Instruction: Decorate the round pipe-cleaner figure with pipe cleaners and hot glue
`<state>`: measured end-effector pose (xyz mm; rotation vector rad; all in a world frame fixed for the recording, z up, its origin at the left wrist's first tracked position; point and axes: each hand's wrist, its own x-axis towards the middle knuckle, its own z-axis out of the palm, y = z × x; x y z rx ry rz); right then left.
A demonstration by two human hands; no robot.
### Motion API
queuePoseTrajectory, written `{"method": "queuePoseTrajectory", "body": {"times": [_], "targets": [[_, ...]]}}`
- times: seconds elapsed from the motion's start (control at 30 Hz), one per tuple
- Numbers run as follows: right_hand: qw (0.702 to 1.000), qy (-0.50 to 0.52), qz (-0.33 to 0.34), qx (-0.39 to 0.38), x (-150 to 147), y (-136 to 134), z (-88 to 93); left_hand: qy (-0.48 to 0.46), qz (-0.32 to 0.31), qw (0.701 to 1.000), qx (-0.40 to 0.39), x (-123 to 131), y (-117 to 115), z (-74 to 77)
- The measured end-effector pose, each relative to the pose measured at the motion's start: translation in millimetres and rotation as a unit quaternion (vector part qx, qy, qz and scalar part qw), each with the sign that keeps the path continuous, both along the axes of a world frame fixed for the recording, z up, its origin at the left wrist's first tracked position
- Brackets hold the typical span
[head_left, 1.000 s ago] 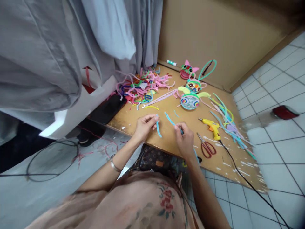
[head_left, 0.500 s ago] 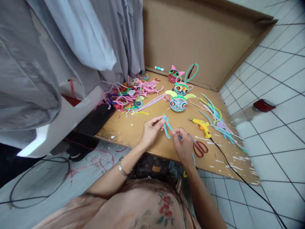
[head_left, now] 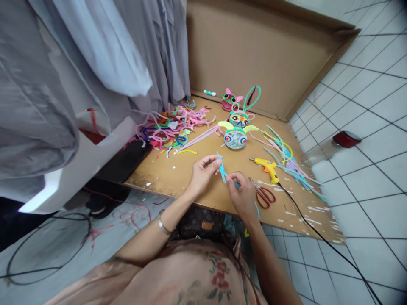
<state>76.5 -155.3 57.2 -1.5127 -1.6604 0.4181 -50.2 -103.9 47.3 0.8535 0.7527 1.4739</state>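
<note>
Between my hands are blue pipe cleaners, bent and lying close together above the table's front part. My left hand pinches their upper end between thumb and fingertips. Lower down, my right hand is closed on a blue strand with its fingertips; a length of blue also shows below its palm. Red-handled scissors lie just right of my right hand. Beyond my hands stands a pipe-cleaner animal figure with round ringed eyes and yellow side pieces.
A yellow glue gun rests to the right, its black cord running off the table. Loose pipe cleaners lie at the right, with a tangled heap at the left. A brown cardboard panel stands behind; a jar is at the right.
My right hand has moved slightly left and closer to my left hand. The blue strands, spread apart before, now lie almost together. The whole view has shifted a little.
</note>
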Motion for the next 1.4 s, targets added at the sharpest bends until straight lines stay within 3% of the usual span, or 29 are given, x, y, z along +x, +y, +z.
{"method": "queuePoseTrajectory", "body": {"times": [0.33,0.47,0.6,0.93,1.17,1.4], "targets": [[1.0,0.003,0.028,-0.011,3,-2,3.6,0.046,-0.015,0.999,0.022,0,0,-0.1],[0.992,0.096,0.07,-0.042,-3,-3,0.5,0.043,0.006,0.999,0.028,3,-1,0.8],[0.979,0.187,0.039,-0.068,-10,-5,-5.3,0.034,0.06,0.998,0.003,10,0,0.8],[0.997,0.066,0.005,0.031,-19,-12,1.1,-0.072,0.119,0.99,-0.037,25,-8,5.3],[0.995,0.099,0.015,0.015,-20,-12,7.7,-0.158,0.097,0.98,-0.074,24,-8,15.7],[0.981,0.187,0.02,-0.038,-18,-10,10.0,-0.169,0.079,0.979,-0.082,21,-8,18.1]]}}
